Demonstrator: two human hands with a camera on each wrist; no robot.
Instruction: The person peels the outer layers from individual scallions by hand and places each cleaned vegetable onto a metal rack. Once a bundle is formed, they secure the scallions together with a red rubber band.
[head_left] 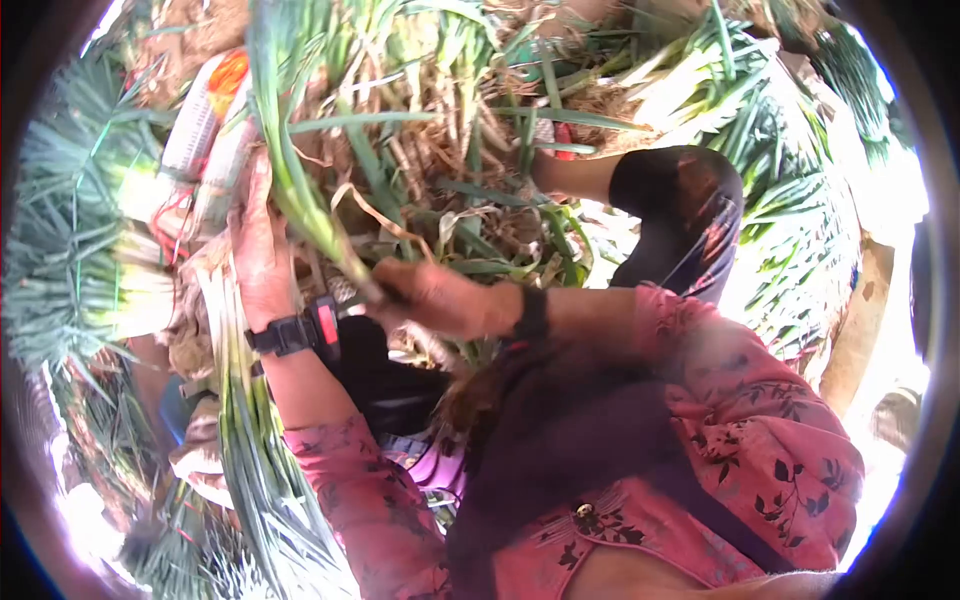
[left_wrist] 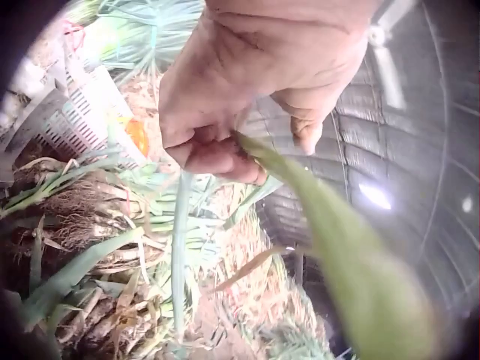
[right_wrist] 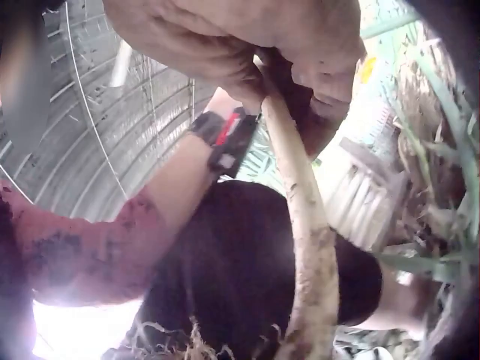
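Note:
A long green onion (head_left: 315, 222) slants across the head view, its pale lower stalk in my right hand (head_left: 445, 298). The right wrist view has my right hand (right_wrist: 255, 45) pinching this white stalk (right_wrist: 304, 217), with roots near the bottom. My left hand (head_left: 262, 250) is beside the onion's green part in the head view. In the left wrist view, the fingers of my left hand (left_wrist: 255, 75) curl on a green leaf (left_wrist: 330, 225), while its thumb stands apart. Cut onions or leaves (head_left: 245, 420) lie beside my left forearm.
A pile of onions with roots (head_left: 430, 130) lies ahead. Tied bundles (head_left: 75, 230) stand at left, more bundles (head_left: 790, 220) at right. A white crate (head_left: 195, 130) with something orange is at upper left. My bent knee (head_left: 680, 210) is at right of the pile.

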